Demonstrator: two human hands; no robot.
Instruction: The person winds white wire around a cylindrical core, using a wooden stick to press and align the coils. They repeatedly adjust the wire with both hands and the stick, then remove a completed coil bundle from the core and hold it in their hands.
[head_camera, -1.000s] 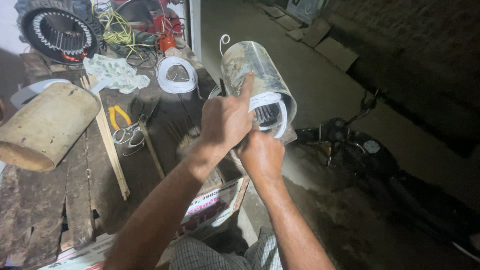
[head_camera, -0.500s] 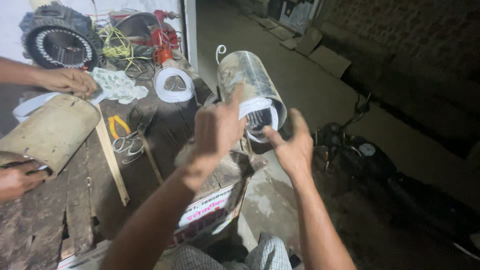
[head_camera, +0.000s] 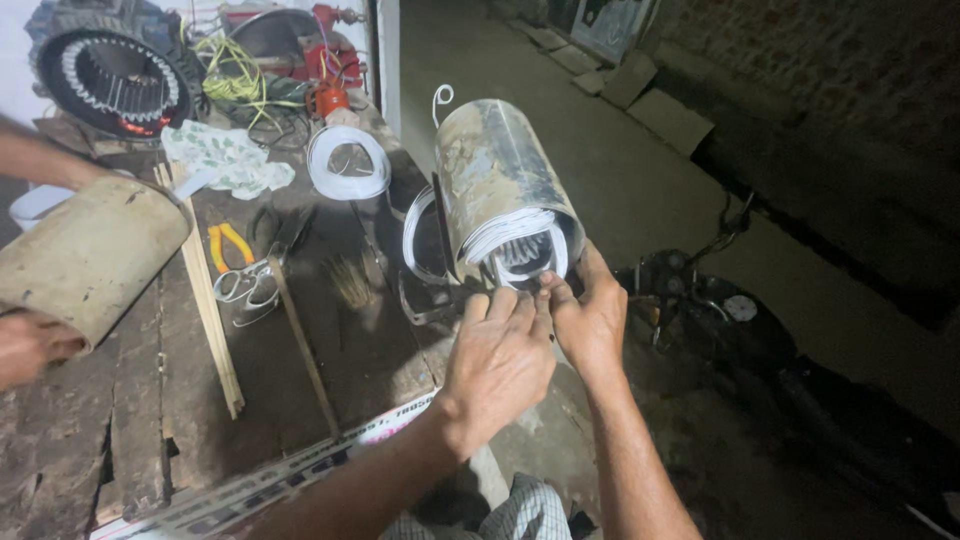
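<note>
White insulation strips (head_camera: 515, 238) are being pinched and seated by both hands, left grip (head_camera: 497, 357) and right grip (head_camera: 590, 315) clenched on them, at the metal cylinder's (head_camera: 497, 185) 6 o'clock mouth overhanging the worktop (head_camera: 330, 370) edge; pressing the strips home is judged next.

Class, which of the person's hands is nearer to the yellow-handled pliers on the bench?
Left. The left hand lies right of the pliers; the right hand is beyond it, farther right.

both hands at metal cylinder (head_camera: 500, 185) mouth, pliers (head_camera: 228, 244) left
</note>
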